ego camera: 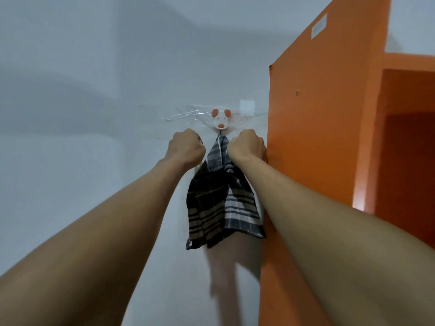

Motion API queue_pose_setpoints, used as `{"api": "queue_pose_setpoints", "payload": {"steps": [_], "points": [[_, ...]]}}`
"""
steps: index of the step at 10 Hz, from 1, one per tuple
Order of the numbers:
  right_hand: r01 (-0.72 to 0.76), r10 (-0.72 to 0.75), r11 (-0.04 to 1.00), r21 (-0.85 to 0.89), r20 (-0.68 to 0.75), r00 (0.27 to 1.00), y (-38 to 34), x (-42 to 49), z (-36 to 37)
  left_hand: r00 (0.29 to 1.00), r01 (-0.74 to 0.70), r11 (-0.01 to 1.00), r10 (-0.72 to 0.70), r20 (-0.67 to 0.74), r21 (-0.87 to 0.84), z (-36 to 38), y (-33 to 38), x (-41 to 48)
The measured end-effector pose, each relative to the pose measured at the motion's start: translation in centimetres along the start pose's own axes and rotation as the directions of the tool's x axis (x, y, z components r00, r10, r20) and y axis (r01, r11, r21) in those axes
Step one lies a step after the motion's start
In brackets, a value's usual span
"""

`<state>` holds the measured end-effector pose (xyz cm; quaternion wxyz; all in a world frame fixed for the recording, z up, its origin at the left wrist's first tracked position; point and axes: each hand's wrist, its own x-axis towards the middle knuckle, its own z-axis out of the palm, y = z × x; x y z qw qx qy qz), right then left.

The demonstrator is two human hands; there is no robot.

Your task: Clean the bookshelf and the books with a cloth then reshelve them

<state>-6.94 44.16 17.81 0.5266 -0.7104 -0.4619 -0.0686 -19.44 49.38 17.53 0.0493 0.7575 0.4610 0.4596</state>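
A dark checked cloth (pixel 221 196) hangs on the wall from a small white animal-shaped hook (pixel 220 118) with orange ears. My right hand (pixel 247 145) is curled against the cloth's upper right edge, just below the hook, and seems to grip it; the fingers are hidden behind the hand. My left hand (pixel 186 147) is curled into a fist just left of the cloth's top, with a sliver of wall showing between knuckles and cloth. The orange bookshelf (pixel 313 128) stands right beside the cloth, its side panel facing me. No books are in view.
The white wall (pixel 82 114) fills the left side. Clear tape strips (pixel 181 115) and a small white adhesive pad (pixel 247 106) sit around the hook. An open orange shelf compartment (pixel 409 161) shows at the far right. A small label (pixel 319 27) is stuck high on the side panel.
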Motion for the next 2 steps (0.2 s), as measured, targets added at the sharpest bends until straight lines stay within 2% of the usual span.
{"api": "queue_pose_setpoints", "payload": {"steps": [2], "points": [[0.103, -0.099, 0.993, -0.049, 0.081, 0.992, 1.0, -5.0, -1.6, 1.000, 0.024, 0.997, -0.023, -0.014, 0.079, -1.7, 1.0, -5.6]]}}
